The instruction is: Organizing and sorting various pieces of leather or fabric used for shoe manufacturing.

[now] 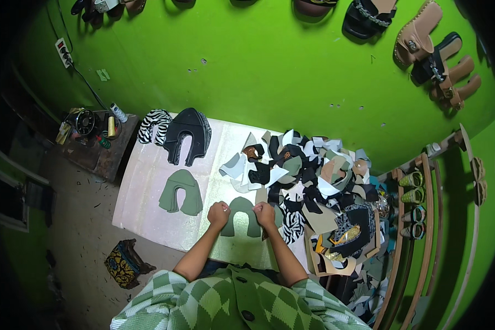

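In front of me on the table (148, 220), a green U-shaped shoe upper piece (241, 208) lies with its curve away from me and its legs toward me. My left hand (218, 214) is closed in a pinch at its left edge. At its right edge my right hand (265, 214) is closed the same way. Left of them rests a fanned stack of matching green uppers (180, 184). Behind that stack are a black U-shaped pile (188, 129) and a zebra-striped pile (153, 122).
Mixed scraps (291, 165) cover the table's right side, beside an open carton (335, 269) of offcuts. A sewing machine's handwheel (86, 122) and thread spools stand on a small table at left. Sandals (418, 36) hang on the green wall; a wooden rack (423, 220) stands right.
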The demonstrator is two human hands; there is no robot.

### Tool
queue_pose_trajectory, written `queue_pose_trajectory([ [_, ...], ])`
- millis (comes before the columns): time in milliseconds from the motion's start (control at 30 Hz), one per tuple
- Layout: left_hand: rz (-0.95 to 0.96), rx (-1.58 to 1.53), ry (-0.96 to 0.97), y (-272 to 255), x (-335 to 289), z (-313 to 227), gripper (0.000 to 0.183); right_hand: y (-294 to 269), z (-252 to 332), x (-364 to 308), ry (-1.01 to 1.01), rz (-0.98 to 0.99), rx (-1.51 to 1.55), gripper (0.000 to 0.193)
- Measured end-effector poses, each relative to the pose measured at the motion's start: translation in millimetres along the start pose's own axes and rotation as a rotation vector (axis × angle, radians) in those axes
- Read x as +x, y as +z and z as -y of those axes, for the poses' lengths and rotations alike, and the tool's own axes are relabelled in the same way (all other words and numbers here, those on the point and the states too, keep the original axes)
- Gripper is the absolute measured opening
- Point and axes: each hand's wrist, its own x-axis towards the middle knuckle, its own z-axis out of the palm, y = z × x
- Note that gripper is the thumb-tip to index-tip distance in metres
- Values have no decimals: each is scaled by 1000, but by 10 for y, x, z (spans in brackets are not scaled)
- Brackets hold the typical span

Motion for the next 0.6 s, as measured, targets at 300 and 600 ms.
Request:
queue_pose_trajectory([
  [300,179,-630,50,-394,13,222,16,68,108,113,-67,163,625,10],
  [600,298,-950,151,-1486,535,774,11,657,1282,34,-54,74,673,12],
])
